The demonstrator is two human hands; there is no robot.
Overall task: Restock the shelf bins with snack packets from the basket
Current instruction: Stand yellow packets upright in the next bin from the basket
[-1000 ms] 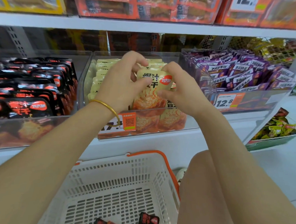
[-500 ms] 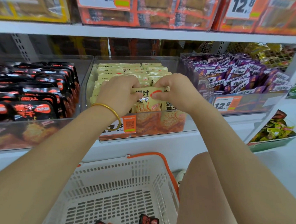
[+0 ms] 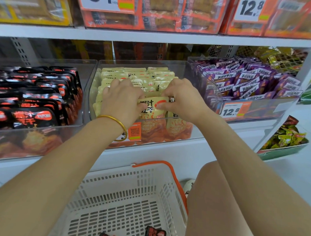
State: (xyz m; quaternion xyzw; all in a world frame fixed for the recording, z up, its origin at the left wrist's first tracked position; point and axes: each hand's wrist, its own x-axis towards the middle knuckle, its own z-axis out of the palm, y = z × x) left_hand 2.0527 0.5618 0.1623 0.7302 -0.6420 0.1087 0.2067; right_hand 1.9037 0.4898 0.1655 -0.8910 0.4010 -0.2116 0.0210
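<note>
Fingers (image 3: 163,106) of left hand (image 3: 120,100) and right hand (image 3: 185,99) pinch yellow packet (image 3: 152,111) by top corners, half sunk in front row of middle bin (image 3: 92,84). Risk: tight rows, packet may crumple or sit proud. Black packets (image 3: 154,233) lie in basket (image 3: 127,192).

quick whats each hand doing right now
Left hand: grips the left edge of the yellow snack packet in the middle bin.
Right hand: pinches that packet's right edge.
</note>
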